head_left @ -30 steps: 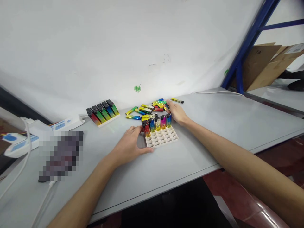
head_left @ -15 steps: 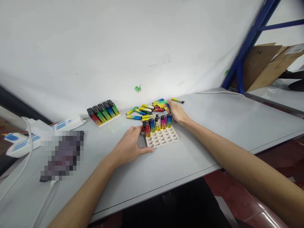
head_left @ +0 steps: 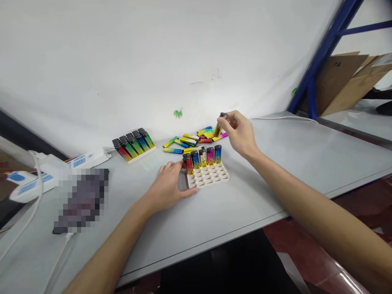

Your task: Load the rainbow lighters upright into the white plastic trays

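A white holed tray (head_left: 212, 175) lies on the table, with a row of upright lighters along its far side. Several colours show there, including a pink lighter (head_left: 210, 155) and a red lighter (head_left: 188, 165). My left hand (head_left: 168, 183) grips the tray's left side, thumb at the near corner and fingers by the red lighter. Above the tray's far right, my right hand (head_left: 241, 132) pinches a raised yellow-and-red lighter (head_left: 217, 130), black top up. Behind the tray, loose shiny lighters (head_left: 190, 140) lie in a heap by the wall.
Left of the heap stands a second tray (head_left: 141, 155) filled with lighters (head_left: 132, 145). Power strips (head_left: 88, 158), white cables and a blurred dark object (head_left: 84, 200) occupy the table's left side. Cardboard boxes (head_left: 343, 85) stand beyond a blue metal frame (head_left: 312, 92) at right.
My right hand has lifted a lighter from the heap, rising and shifting right. A pink-and-yellow lighter now shows at the heap's right. My left hand stays at the tray.
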Tool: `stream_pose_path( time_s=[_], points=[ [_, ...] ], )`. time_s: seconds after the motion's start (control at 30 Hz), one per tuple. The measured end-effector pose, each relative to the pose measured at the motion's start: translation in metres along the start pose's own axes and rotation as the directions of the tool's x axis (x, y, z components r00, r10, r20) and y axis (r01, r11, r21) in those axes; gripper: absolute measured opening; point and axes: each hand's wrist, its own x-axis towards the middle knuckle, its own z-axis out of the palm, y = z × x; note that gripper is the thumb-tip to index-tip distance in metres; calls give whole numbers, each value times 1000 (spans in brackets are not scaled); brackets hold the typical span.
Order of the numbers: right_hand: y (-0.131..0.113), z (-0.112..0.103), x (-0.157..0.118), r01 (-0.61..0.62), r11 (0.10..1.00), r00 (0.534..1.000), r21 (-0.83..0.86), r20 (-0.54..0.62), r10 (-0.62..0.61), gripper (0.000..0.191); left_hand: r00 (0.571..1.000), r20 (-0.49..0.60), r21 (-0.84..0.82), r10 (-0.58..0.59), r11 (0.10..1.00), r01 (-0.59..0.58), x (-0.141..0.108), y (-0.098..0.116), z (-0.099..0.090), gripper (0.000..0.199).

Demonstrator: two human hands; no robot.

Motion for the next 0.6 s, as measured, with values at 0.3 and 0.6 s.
stream_pose_path(
  time_s=[0.3,0.6],
  points=[
    [-41,6,-40,300,953,952,52,47,-302,25,1000,-7,-10,8,1000,-8,0,2,0,58],
    [-37,19,-54,418,894,794,-164,543,-272,22,1000,7,-51,-30,998,30,1,-3,2,63]
  ],
)
